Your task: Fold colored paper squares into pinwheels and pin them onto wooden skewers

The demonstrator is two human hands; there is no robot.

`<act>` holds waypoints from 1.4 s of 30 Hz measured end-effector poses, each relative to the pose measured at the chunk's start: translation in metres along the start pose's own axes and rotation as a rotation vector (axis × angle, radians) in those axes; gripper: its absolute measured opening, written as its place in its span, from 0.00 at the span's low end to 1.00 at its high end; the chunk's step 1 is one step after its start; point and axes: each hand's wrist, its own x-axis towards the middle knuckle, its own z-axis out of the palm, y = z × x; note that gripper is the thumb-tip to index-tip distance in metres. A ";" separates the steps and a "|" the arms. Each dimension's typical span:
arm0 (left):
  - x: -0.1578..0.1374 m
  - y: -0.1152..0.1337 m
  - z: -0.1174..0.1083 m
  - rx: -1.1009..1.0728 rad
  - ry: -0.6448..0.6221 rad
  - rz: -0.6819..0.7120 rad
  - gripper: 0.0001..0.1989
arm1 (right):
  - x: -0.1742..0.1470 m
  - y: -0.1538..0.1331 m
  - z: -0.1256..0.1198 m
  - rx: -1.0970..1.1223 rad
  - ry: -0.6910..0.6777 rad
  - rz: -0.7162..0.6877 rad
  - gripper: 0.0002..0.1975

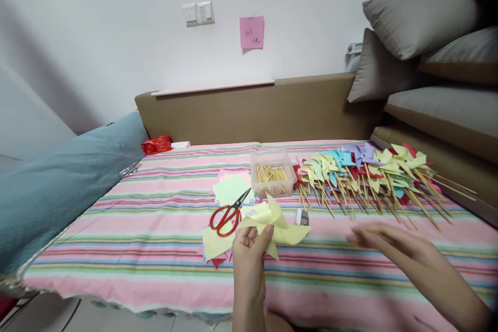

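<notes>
My left hand (pixel 252 244) pinches a pale yellow paper pinwheel (pixel 286 231) by its middle, thumb on top, with its curled blades facing up. My right hand (pixel 389 244) hovers to the right of it, blurred, its fingers stretched out toward the left and nothing visible in them. Red-handled scissors (pixel 227 216) lie just left of the pinwheel, across square sheets of coloured paper (pixel 229 188). Behind the pinwheel stands a clear plastic box (pixel 272 187) of short wooden sticks (pixel 270 173). A small white and grey object (pixel 302 217) rests beside the pinwheel.
Finished pinwheels on sticks (pixel 361 166) are heaped at the right. Red plastic (pixel 156 144) and a metal clip-like item (pixel 129 169) lie at the back left. Grey cushions (pixel 424 15) are stacked at the right, and a brown backrest (pixel 249 116) closes off the rear.
</notes>
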 end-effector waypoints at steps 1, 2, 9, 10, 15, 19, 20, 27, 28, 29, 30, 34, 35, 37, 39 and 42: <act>0.013 -0.001 0.003 -0.023 0.017 0.012 0.14 | 0.032 -0.011 0.014 -0.097 -0.119 -0.026 0.09; 0.026 -0.003 0.006 -0.055 0.035 0.019 0.15 | 0.064 -0.021 0.030 -0.173 -0.208 -0.068 0.10; 0.077 -0.033 -0.010 -0.311 0.177 -0.099 0.06 | 0.230 -0.007 0.159 -0.863 -0.514 -0.197 0.07; 0.078 -0.035 -0.016 -0.319 0.214 -0.117 0.05 | 0.240 0.004 0.174 -0.910 -0.553 -0.167 0.05; 0.075 -0.025 -0.036 -0.284 0.341 -0.097 0.04 | 0.261 0.044 0.219 -1.110 -0.651 -0.027 0.15; 0.071 -0.019 -0.038 -0.330 0.335 -0.123 0.03 | 0.268 0.059 0.231 -1.199 -0.640 0.072 0.16; 0.069 -0.019 -0.037 -0.346 0.333 -0.135 0.04 | 0.270 0.063 0.232 -1.207 -0.641 0.093 0.16; 0.062 -0.019 -0.034 -0.391 0.248 -0.094 0.06 | 0.278 0.071 0.223 -1.102 -0.629 0.201 0.12; 0.061 -0.018 -0.032 -0.396 0.249 -0.094 0.07 | 0.279 0.067 0.219 -1.062 -0.606 0.193 0.12; 0.060 -0.017 -0.031 -0.399 0.251 -0.094 0.08 | 0.280 0.060 0.215 -1.014 -0.574 0.176 0.12; 0.059 -0.015 -0.029 -0.399 0.249 -0.092 0.09 | 0.280 0.051 0.211 -0.960 -0.533 0.148 0.12; 0.056 -0.009 -0.022 -0.388 0.198 -0.059 0.10 | 0.264 0.006 0.187 -0.727 -0.321 -0.030 0.16; 0.055 -0.007 -0.020 -0.381 0.176 -0.052 0.10 | 0.252 -0.005 0.178 -0.653 -0.268 -0.086 0.18; 0.054 -0.006 -0.018 -0.358 0.131 -0.042 0.11 | 0.217 -0.019 0.160 -0.361 -0.115 -0.214 0.19; 0.053 -0.007 -0.015 -0.322 0.091 -0.026 0.12 | 0.169 -0.022 0.141 -0.051 -0.082 -0.240 0.18; 0.048 -0.013 -0.009 -0.240 0.048 -0.008 0.15 | 0.096 -0.013 0.121 0.093 -0.173 -0.043 0.20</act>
